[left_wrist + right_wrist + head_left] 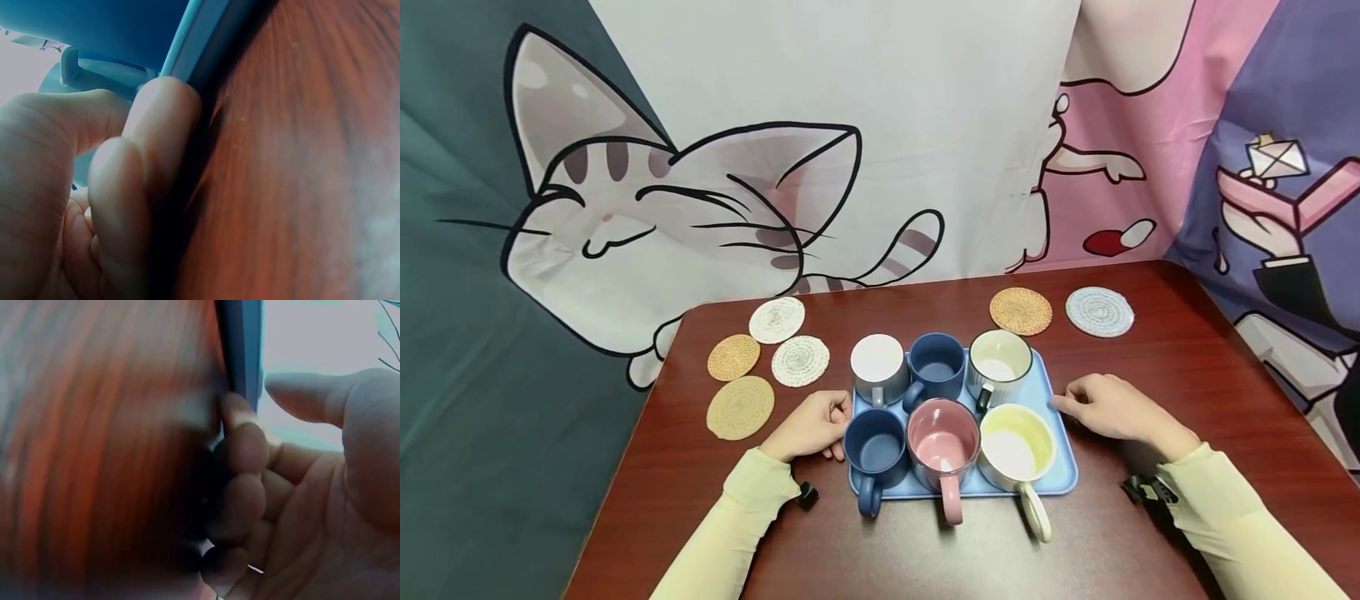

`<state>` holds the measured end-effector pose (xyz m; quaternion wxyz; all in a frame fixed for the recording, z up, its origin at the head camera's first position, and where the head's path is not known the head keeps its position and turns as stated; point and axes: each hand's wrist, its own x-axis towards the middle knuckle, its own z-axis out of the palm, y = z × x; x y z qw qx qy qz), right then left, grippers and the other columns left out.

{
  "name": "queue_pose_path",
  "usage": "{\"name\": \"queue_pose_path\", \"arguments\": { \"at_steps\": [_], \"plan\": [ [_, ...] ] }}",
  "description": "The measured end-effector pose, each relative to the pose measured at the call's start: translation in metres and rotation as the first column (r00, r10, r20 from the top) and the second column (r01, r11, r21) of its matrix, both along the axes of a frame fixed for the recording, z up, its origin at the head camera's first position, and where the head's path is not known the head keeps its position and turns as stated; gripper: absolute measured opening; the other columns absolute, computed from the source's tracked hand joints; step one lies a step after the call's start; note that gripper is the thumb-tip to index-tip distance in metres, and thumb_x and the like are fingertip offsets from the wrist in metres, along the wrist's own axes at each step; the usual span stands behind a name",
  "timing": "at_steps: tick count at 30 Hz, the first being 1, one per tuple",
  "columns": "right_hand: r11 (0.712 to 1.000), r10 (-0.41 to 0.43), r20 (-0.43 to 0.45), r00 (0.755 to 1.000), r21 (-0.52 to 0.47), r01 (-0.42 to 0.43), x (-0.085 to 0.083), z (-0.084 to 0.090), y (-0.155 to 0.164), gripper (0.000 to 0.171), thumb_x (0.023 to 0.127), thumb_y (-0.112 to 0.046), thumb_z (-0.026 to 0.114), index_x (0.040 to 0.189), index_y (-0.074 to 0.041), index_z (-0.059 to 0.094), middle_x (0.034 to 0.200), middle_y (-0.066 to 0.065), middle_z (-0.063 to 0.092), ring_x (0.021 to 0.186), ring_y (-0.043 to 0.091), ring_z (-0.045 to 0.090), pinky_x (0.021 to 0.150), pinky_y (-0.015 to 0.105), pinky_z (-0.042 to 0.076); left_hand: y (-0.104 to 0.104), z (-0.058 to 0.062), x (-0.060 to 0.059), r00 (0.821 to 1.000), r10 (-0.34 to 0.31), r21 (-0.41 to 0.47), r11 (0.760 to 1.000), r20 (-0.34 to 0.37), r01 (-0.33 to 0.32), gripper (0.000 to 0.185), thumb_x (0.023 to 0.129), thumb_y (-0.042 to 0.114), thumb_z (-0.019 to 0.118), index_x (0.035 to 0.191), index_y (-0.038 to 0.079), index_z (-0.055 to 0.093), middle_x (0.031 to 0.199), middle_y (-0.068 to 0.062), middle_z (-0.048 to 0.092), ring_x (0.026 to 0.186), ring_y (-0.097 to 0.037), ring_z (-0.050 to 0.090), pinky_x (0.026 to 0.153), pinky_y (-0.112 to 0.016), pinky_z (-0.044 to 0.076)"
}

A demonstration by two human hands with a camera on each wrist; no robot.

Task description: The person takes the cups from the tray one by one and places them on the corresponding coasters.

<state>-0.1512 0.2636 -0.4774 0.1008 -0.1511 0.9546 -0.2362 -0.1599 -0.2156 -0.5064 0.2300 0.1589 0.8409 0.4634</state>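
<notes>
A blue tray (1064, 433) sits in the middle of a reddish-brown table (1187, 375), loaded with six mugs in two rows: a white-inside grey mug (878, 367), a dark blue mug (936, 367) and a ribbed cream mug (998, 363) at the back, and another dark blue mug (876, 454), a pink mug (943, 446) and a pale yellow mug (1018, 450) at the front, the front three with their handles pointing toward the person. The left hand (811, 427) lies at the tray's left edge; in the left wrist view its fingers (156, 144) are curled, with the fingertips tucked against the underside of the tray's rim (200, 37) where it meets the table, and the thumb (69, 119) bent above. The right hand (1108, 407) lies at the tray's right edge; in the right wrist view its fingers (240, 450) are curled inward in a stack with the tips against the tray's edge (240, 350), and the thumb (312, 394) held apart above them, not pressed down. Both hands so touch the tray at its sides; whether they truly clamp it cannot be told. Woven coasters lie on the table well apart from the tray: four (758, 358) at the left and two (1060, 312) at the back right. A cartoon cat cloth (662, 208) hangs behind.
</notes>
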Motion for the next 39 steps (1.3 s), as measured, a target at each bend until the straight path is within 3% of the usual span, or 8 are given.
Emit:
{"name": "queue_pose_path", "arguments": {
  "at_steps": [6,10,39],
  "plan": [
    [0.997,0.038,0.099,0.994,-0.066,-0.031,0.0053,0.0013,-0.0022,0.047,0.101,-0.04,0.065,0.061,-0.019,0.054,0.046,-0.013,0.046,0.045,0.008,0.048,0.049,0.023,0.036,0.0016,-0.002,-0.0012,1.0,-0.008,0.002,1.0,-0.009,0.008,0.014,0.097,0.013,0.063,0.086,0.007,0.056,0.058,-0.004,0.069,0.047,-0.021,0.069,0.045,-0.032,0.055],
    [0.995,0.068,0.115,0.991,-0.083,-0.058,0.0062,-0.001,-0.0046,0.044,0.101,-0.036,0.065,0.061,-0.018,0.057,0.044,-0.012,0.051,0.043,0.009,0.053,0.048,0.024,0.041,0.0003,-0.0021,-0.0005,1.0,0.002,0.001,1.0,-0.004,-0.002,0.012,0.096,0.011,0.061,0.086,0.007,0.055,0.058,-0.004,0.069,0.047,-0.021,0.069,0.045,-0.032,0.055],
    [0.992,0.085,0.134,0.987,-0.1,-0.072,0.0049,-0.0003,-0.0027,0.043,0.1,-0.029,0.066,0.061,-0.017,0.055,0.044,-0.009,0.053,0.043,0.011,0.055,0.052,0.024,0.043,0.0009,0.0034,0.0014,1.0,0.013,-0.009,1.0,0.0,-0.013,0.01,0.097,0.007,0.055,0.087,0.006,0.055,0.058,-0.005,0.069,0.048,-0.02,0.07,0.046,-0.032,0.056]
  ]
}}
